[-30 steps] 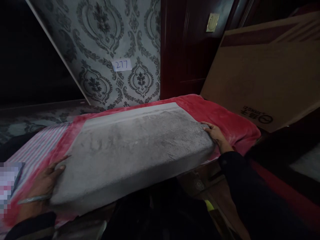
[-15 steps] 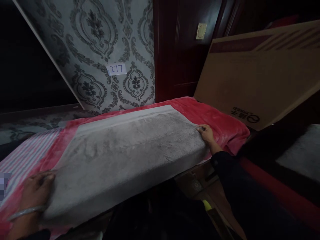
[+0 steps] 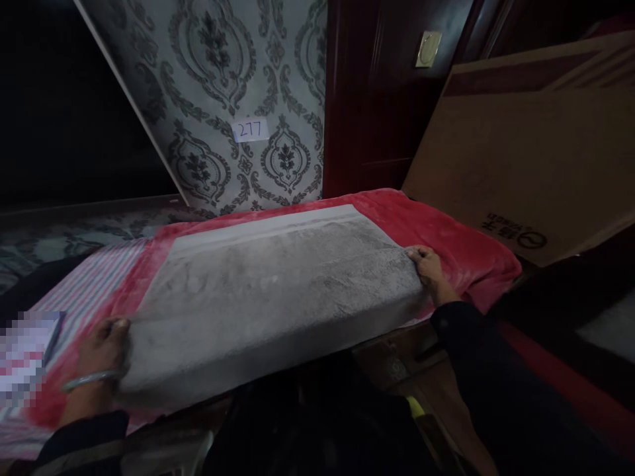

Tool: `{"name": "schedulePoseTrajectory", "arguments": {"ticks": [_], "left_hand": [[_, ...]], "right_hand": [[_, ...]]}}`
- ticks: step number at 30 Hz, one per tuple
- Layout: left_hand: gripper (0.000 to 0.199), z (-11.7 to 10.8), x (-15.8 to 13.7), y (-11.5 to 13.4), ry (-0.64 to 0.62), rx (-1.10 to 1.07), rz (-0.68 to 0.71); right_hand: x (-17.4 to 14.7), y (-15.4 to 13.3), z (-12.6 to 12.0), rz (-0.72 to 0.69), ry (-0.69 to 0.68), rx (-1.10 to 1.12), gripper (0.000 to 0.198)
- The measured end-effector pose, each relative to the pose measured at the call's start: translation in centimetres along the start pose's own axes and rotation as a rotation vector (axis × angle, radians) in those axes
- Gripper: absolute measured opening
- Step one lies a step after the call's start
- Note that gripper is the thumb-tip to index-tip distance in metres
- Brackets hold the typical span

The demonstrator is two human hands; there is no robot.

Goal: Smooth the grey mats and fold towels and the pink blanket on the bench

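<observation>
Left hand (image 3: 103,345): I grip the grey cloth (image 3: 272,297) by its left edge, fingers curled in.
Right hand (image 3: 427,268): I pinch its right edge.
Grey cloth: stretched between my hands over the red blanket (image 3: 461,241), front side sloping down towards me.
Card (image 3: 251,129): on the wall (image 3: 285,86), reading 277.

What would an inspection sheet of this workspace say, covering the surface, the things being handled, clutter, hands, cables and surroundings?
Surface: red blanket, with striped cloth at left; what supports them is hidden.
Job's things: gray cloth lying over the blanket, pale strip along its far side, near side sloping down.
Clutter: pixelated item at far left, unidentifiable; cardboard box at right.
Grip: bare left hand closed on the gray cloth's left edge, right hand on its right.
Cables: nothing seen.
Surroundings: patterned wallpaper with a paper label reading 277; dim lighting.
</observation>
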State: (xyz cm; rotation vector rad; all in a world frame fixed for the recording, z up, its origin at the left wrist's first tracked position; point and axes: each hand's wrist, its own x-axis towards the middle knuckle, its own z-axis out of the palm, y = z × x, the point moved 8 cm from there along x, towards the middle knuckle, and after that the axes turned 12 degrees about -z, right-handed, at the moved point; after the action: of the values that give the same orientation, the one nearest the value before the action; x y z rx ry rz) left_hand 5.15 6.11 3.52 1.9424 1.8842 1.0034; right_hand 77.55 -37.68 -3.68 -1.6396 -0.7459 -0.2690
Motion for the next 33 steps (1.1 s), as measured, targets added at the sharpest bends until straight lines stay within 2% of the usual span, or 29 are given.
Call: {"name": "schedulePoseTrajectory", "arguments": {"ticks": [4,11,15,17,22,24,29,33], "left_hand": [[0.029,0.3,0.1,-0.6,-0.107,-0.103,-0.194],[0.029,-0.2,-0.9,0.8,-0.148,-0.068,-0.207],[0.028,-0.3,-1.3,1.4,-0.113,-0.061,-0.187],[0.028,-0.2,-1.1,1.6,-0.104,-0.059,-0.118],[0.035,0.8,-1.0,3.8,-0.13,0.117,0.328],[0.037,1.2,-1.3,4.5,-0.114,0.249,0.436],[0.036,2.4,-2.6,5.4,-0.131,0.441,0.496],[0.034,1.7,-3.2,5.2,-0.046,0.47,0.418]], "right_hand": [[0.2,-0.3,-0.1,-0.046,0.008,-0.072,0.025],[0.4,-0.7,0.0,-0.103,-0.019,-0.193,0.022],[0.2,-1.6,0.3,-0.142,-0.048,-0.263,0.021],[0.0,-2.7,0.8,-0.199,-0.101,-0.331,0.027],[-0.7,-5.5,3.1,-0.39,-0.386,-0.564,0.037],[-0.7,-5.8,3.7,-0.419,-0.461,-0.605,0.036],[-0.8,-5.3,4.8,-0.462,-0.565,-0.652,0.027],[-1.1,-5.3,4.7,-0.439,-0.499,-0.674,0.025]]}}
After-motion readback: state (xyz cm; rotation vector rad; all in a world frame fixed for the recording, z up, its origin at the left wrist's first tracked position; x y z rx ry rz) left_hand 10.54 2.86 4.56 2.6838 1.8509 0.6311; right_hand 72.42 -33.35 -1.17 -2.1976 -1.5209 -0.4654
